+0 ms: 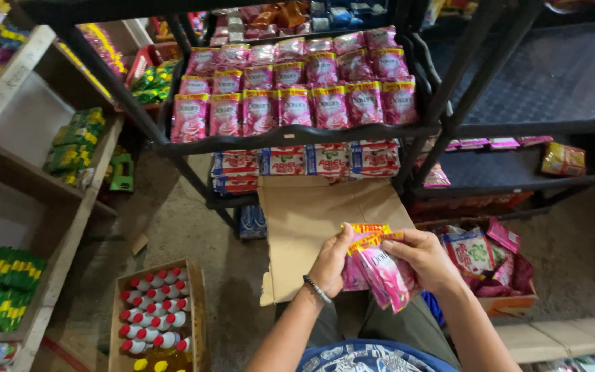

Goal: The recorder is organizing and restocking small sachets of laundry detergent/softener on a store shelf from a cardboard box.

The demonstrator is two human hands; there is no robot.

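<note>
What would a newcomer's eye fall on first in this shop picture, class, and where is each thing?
First, the bunch of pink sachets held between the left hand and right hand, low in the middle. Next, rows of matching pink packets fill the black shelf above. At lower left, a cardboard box holds red-capped bottles.

Both hands, left hand (330, 265) and right hand (425, 260), hold a bunch of sachets (379, 270) above a flattened cardboard sheet (311, 220) on the floor. Ahead, rows of packets (296, 96) fill the metal rack (297, 134). A box of bottles (154, 313) sits to the left, a carton of packets (483, 262) to the right.
</note>
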